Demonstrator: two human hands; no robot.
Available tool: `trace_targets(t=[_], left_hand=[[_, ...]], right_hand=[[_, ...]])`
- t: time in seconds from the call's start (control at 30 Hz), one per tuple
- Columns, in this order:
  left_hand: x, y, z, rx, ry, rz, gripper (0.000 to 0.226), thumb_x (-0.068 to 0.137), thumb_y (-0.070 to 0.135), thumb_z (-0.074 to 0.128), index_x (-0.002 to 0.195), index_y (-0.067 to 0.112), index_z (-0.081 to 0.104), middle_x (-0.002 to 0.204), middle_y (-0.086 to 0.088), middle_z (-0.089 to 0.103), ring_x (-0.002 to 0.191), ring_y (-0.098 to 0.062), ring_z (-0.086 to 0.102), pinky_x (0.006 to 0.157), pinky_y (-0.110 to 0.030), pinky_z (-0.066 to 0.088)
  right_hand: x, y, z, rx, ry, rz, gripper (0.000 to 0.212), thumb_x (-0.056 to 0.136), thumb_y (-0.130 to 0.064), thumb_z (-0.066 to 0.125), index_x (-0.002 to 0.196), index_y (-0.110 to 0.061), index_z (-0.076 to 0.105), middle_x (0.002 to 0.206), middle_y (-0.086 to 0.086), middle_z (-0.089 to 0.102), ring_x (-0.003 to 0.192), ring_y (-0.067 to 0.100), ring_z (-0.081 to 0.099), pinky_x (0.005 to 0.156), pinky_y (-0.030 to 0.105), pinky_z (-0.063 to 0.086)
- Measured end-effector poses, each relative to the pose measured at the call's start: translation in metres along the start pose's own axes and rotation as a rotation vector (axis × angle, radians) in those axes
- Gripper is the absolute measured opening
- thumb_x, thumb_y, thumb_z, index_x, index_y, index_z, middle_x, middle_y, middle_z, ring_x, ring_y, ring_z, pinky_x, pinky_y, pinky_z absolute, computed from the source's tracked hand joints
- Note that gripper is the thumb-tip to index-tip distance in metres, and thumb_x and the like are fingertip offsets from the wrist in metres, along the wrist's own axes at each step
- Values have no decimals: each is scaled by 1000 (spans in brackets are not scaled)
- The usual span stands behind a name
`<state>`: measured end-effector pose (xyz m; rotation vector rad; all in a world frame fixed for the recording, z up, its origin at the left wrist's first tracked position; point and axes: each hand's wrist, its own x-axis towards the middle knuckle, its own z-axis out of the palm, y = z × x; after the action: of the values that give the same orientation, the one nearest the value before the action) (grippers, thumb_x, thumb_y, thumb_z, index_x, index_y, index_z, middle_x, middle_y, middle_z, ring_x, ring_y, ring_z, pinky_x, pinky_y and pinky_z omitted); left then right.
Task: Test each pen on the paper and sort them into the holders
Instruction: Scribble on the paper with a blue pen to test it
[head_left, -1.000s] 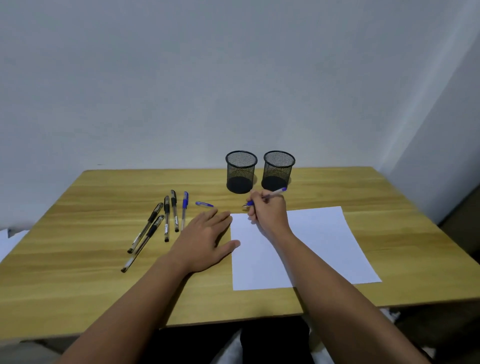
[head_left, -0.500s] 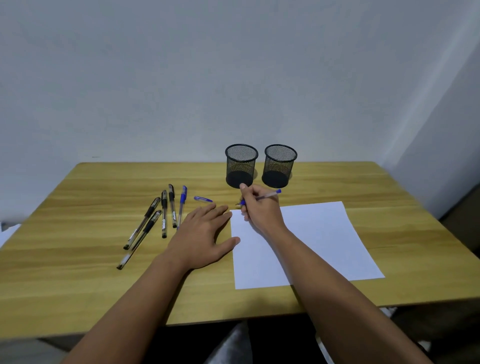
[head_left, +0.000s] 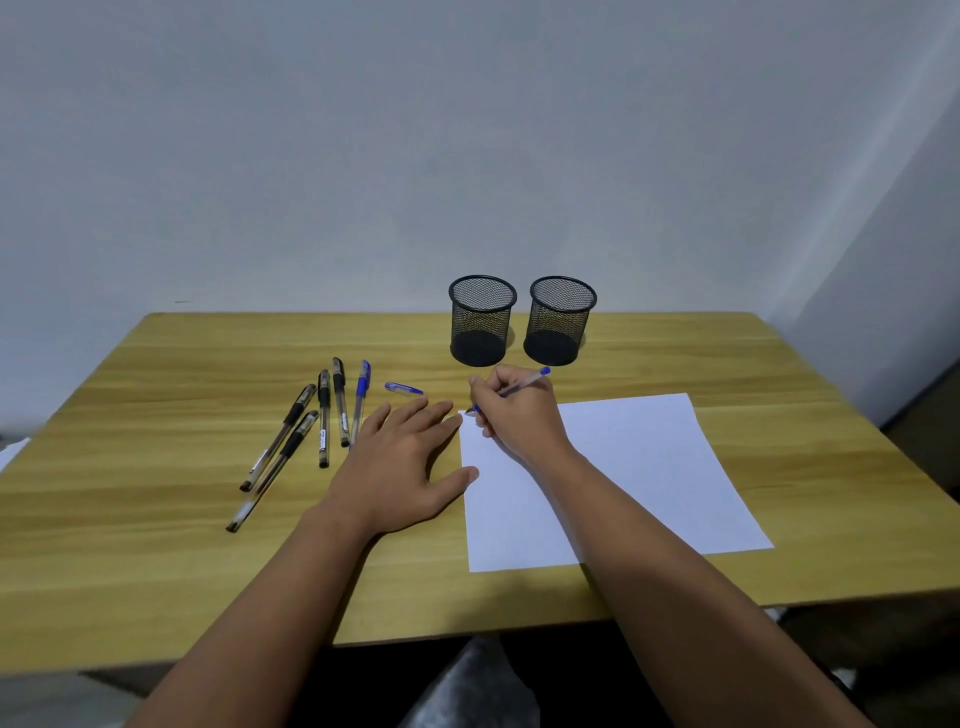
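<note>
My right hand grips a blue pen, its tip at the far left corner of the white paper. My left hand lies flat on the table, fingers straight, thumb touching the paper's left edge. A loose blue cap lies just beyond my left fingers. Several capped pens lie in a fan to the left: black ones and one blue pen. Two black mesh holders, left and right, stand behind my right hand; nothing shows inside them.
The wooden table reaches to a pale wall at the back. Its front edge runs under my forearms. A white scrap shows at the far left edge of the view.
My right hand has lowered the blue pen's tip onto the paper's far left corner. The left hand has stayed flat where it was.
</note>
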<state>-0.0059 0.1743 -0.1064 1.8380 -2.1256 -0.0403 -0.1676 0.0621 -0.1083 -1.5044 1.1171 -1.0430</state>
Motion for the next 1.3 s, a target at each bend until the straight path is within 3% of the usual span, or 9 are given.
trace_targets(t=[0.23,0.47,0.63,0.8,0.9,1.03,1.17,1.3], left_hand=[[0,0,0,1,6,3,78,88,78,37,152,34,43,163,14,33,154,-12,21,125,-48,15],[0,0,-1,11,-11,-2,80,87,80,34,154,35,40,164,15,31,154,-11,19,126,-48,14],[0,1,-2,15,-19,-2,80,88,79,33,154,35,40,164,15,30,154,-11,18,126,-47,12],[0,1,-1,11,-13,-1,79,88,79,35,153,35,41,164,15,31,154,-12,19,125,-48,13],[-1,1,-1,10,-16,-1,79,88,79,35,153,34,42,164,14,31,154,-12,19,125,-48,14],[0,2,0,13,-14,-6,78,88,78,37,152,35,43,163,14,33,153,-13,22,124,-49,15],[1,2,0,16,-13,-11,78,88,78,38,152,34,44,163,14,34,153,-13,23,124,-49,16],[0,1,1,20,-10,-8,78,88,79,36,152,34,44,163,14,33,153,-13,22,125,-49,15]], right_hand=[[1,1,1,-15,-19,-28,43,101,-24,73,77,7,57,69,28,63,56,22,64,55,34,54],[3,5,3,-24,-18,-21,42,95,-22,69,61,-9,49,57,13,56,53,26,61,54,37,50],[3,4,1,-6,-14,-13,42,101,-19,69,70,4,51,60,14,57,55,26,62,55,35,51],[1,5,2,-37,2,-34,42,99,-23,71,64,-7,55,58,11,60,55,25,63,55,34,51],[0,4,1,-24,9,-35,41,100,-21,70,65,-4,55,60,17,59,54,25,63,54,35,52],[0,1,1,45,15,-16,44,98,-15,68,60,-8,47,55,11,52,51,27,58,52,36,49],[-1,-5,-3,179,43,5,40,102,-31,72,76,-3,59,62,15,59,53,27,56,47,29,41],[-2,-4,1,177,39,-44,52,92,-44,80,67,-3,59,56,14,55,53,28,52,57,42,45]])
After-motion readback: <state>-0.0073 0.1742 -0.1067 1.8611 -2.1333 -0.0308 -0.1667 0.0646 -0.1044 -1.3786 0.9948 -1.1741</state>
